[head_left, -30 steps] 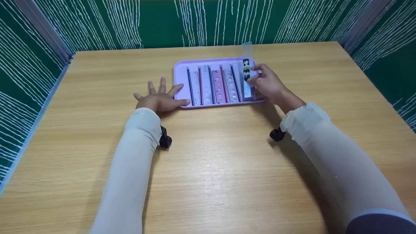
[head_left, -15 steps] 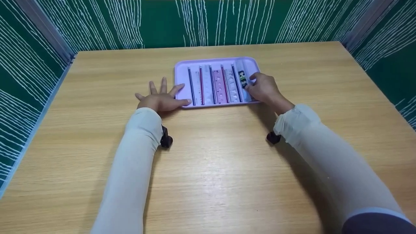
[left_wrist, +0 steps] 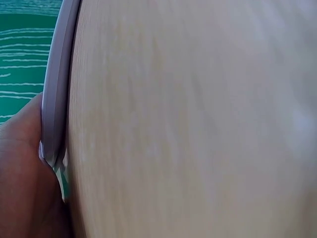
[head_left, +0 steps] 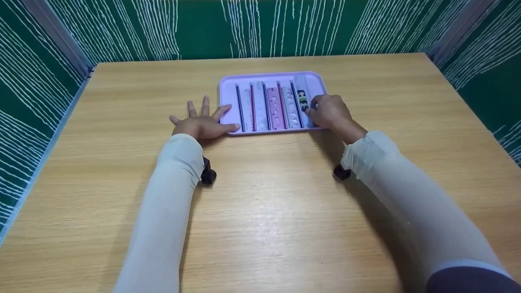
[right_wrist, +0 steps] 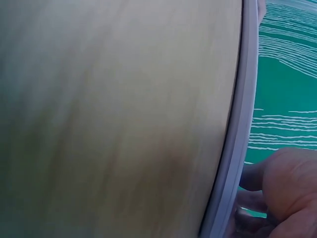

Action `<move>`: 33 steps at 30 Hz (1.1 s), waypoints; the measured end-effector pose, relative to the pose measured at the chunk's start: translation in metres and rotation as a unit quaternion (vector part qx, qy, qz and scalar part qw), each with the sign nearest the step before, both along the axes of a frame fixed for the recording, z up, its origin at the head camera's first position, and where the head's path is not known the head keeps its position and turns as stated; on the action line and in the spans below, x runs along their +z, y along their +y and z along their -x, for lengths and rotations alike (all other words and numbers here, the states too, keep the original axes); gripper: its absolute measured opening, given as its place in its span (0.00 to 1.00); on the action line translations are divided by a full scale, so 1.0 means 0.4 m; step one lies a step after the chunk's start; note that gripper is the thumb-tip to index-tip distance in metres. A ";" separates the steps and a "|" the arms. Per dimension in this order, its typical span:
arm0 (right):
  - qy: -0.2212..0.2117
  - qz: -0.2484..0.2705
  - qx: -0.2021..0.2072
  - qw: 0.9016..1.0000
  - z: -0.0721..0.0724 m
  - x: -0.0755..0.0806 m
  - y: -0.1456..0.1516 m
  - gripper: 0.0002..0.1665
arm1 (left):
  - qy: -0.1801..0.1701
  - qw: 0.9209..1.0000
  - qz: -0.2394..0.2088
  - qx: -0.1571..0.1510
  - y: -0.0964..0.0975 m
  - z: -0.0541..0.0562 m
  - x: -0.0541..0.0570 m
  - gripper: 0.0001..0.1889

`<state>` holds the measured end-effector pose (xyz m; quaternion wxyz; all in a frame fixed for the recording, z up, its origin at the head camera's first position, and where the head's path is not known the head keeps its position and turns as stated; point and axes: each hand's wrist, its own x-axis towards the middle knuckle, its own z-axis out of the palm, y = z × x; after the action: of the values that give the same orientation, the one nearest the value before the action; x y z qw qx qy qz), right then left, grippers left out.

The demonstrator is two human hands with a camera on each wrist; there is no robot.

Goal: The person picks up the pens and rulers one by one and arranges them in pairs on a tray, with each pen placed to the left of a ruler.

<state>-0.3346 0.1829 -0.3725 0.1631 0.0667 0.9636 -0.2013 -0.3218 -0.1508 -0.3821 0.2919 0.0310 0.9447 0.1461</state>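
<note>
A lilac tray (head_left: 227,87) lies on the table, holding pencils and rulers in a row. My left hand (head_left: 201,125), fingers spread, rests at the tray's left end with the thumb on its near corner. At the right end, my right hand (head_left: 331,112) pinches the side of a clear ruler (head_left: 301,95) with dark cartoon figures, which lies flat in the tray beside a dark pencil (head_left: 296,103). The hand covers the ruler's lower end. Further left are a pink ruler (head_left: 275,108), a red pencil (head_left: 253,106) and pale rulers. Both wrist views show mainly tabletop and the tray's outer side (left_wrist: 58,84).
The wooden table (head_left: 260,195) stretches towards me and to both sides of the tray. A green wall (head_left: 203,30) with white streaks stands behind the table's far edge. A small black device (head_left: 208,176) hangs at the left wrist, another (head_left: 342,172) at the right.
The clear ruler, raised and tilted over the tray's far rim a second ago, has come down flat into the tray. My right hand has shifted slightly left and lower; the left hand stays put.
</note>
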 end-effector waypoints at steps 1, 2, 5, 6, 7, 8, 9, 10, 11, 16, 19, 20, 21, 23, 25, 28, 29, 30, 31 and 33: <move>0.002 -0.001 0.004 1.000 -0.002 -0.002 0.001 0.32 | 0.001 1.000 0.000 0.000 0.001 -0.001 0.001 0.49; 0.002 0.001 0.007 1.000 -0.003 -0.004 0.003 0.32 | 0.000 1.000 0.000 0.000 0.001 -0.001 0.000 0.49; -0.015 0.007 0.020 1.000 -0.007 -0.010 0.008 0.34 | -0.003 1.000 0.004 -0.001 0.000 -0.002 -0.003 0.49; -0.024 0.009 0.025 0.999 -0.007 -0.011 0.009 0.34 | -0.005 1.000 0.005 -0.001 0.000 -0.002 -0.004 0.49; -0.034 0.011 0.029 0.999 -0.008 -0.011 0.011 0.34 | -0.006 1.000 0.006 -0.002 0.000 -0.002 -0.004 0.49; -0.041 0.013 0.031 0.999 -0.007 -0.012 0.013 0.34 | -0.006 1.000 0.005 -0.003 0.001 -0.002 -0.005 0.49; -0.047 0.014 0.032 0.998 -0.006 -0.011 0.015 0.33 | -0.005 1.000 0.004 -0.004 0.001 -0.002 -0.005 0.49; -0.051 0.015 0.033 0.998 -0.006 -0.010 0.017 0.33 | -0.004 1.000 0.002 -0.004 0.002 -0.002 -0.004 0.49; -0.056 0.019 0.032 0.998 -0.004 -0.009 0.020 0.33 | -0.003 1.000 0.001 -0.003 0.003 -0.002 -0.003 0.49; -0.063 0.024 0.041 0.997 0.001 -0.003 0.026 0.33 | 0.001 1.000 0.001 -0.001 0.002 -0.001 0.001 0.50; -0.059 0.023 0.052 0.997 0.002 -0.003 0.027 0.33 | -0.003 1.000 0.003 -0.002 -0.001 0.000 0.002 0.50; -0.058 0.025 0.053 0.997 0.003 -0.004 0.027 0.33 | -0.004 1.000 0.003 -0.002 -0.002 0.000 0.002 0.50; -0.057 0.027 0.054 0.997 0.004 -0.005 0.027 0.33 | -0.006 1.000 0.003 -0.002 -0.003 -0.001 0.002 0.50; -0.057 0.030 0.054 0.996 0.004 -0.007 0.027 0.33 | -0.007 1.000 0.003 -0.003 -0.004 -0.001 0.002 0.50; -0.055 0.030 0.054 0.997 0.004 -0.010 0.028 0.34 | -0.007 1.000 0.002 -0.004 -0.004 -0.001 0.001 0.50; -0.045 0.024 0.068 0.996 0.006 -0.013 0.032 0.34 | -0.006 1.000 0.001 -0.006 -0.002 0.001 0.000 0.50; -0.041 0.021 0.074 0.996 0.008 -0.014 0.034 0.34 | -0.006 1.000 0.001 -0.007 -0.002 0.001 0.000 0.50; -0.037 0.018 0.081 0.996 0.008 -0.015 0.035 0.34 | -0.006 1.000 0.001 -0.009 -0.001 0.001 0.001 0.50; -0.036 0.018 0.085 0.996 0.009 -0.014 0.036 0.34 | -0.006 1.000 0.001 -0.009 -0.002 0.002 0.001 0.50; -0.037 0.022 0.085 0.995 0.011 -0.013 0.035 0.34 | -0.004 1.000 0.001 -0.010 -0.003 0.003 0.002 0.50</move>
<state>-0.3391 0.1970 -0.3775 0.2169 -0.0119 0.9543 -0.2054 -0.3229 -0.1519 -0.3813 0.2976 0.0397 0.9432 0.1424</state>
